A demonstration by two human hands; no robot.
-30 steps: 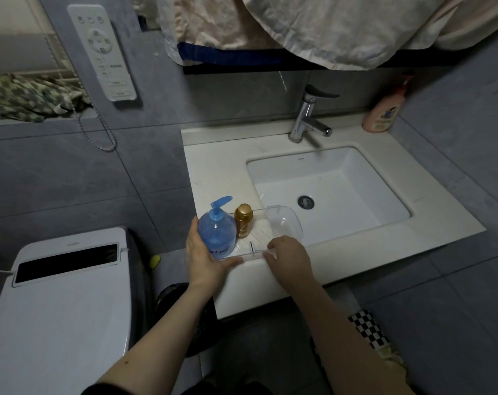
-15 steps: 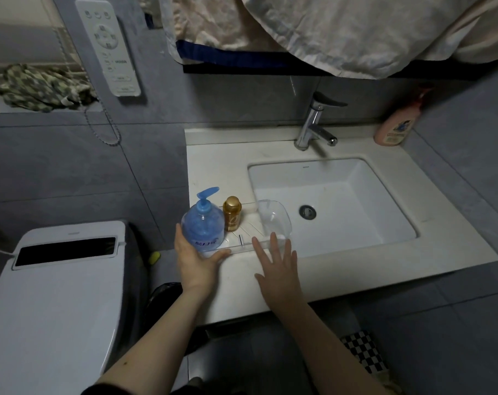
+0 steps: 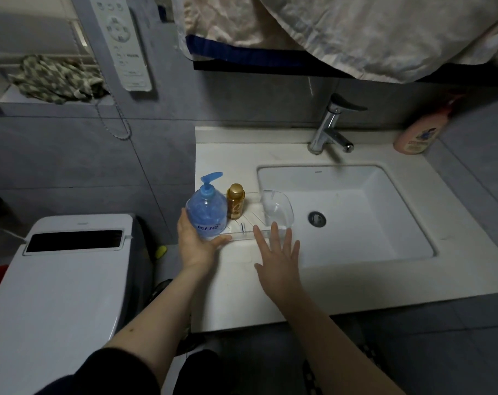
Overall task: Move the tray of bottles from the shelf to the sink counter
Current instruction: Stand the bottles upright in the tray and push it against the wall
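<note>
- Clear tray (image 3: 249, 228) was hard to read: see-through plastic on white sink counter (image 3: 341, 283), edges faint; far rim barely visible behind the bottles.
- Label on blue pump bottle (image 3: 206, 208) partly covered by left hand (image 3: 198, 246); text not legible.
- Pink bottle (image 3: 418, 135) at back right corner of counter was dim, its top lost in shadow under the hanging cloth (image 3: 356, 32).
- Both forearms cut off at bottom edge of frame; left one shows a dark sleeve.
- Tray sat on counter's left part, just left of the basin (image 3: 356, 212), its right end w/ clear cup (image 3: 277, 209) overlapping the basin edge.
- Left hand was at tray's left front corner, palm against blue bottle's side, thumb lying along tray's front rim; curled round bottle + corner, cannot tell how firm the grip was.
- Right hand (image 3: 277, 253) was flat, fingers spread, not gripping anything; fingertips reached tray's front rim near the cup. Contact vs. just over it: cannot tell.
- Counts: 1 tray; in it 2 bottles (blue pump, small gold bottle (image 3: 235, 201)) standing upright side by side, touching or nearly so, plus 1 clear cup. 1 more bottle (pink) well apart by the wall. 1 faucet (image 3: 331, 128). 2 hands.
</note>
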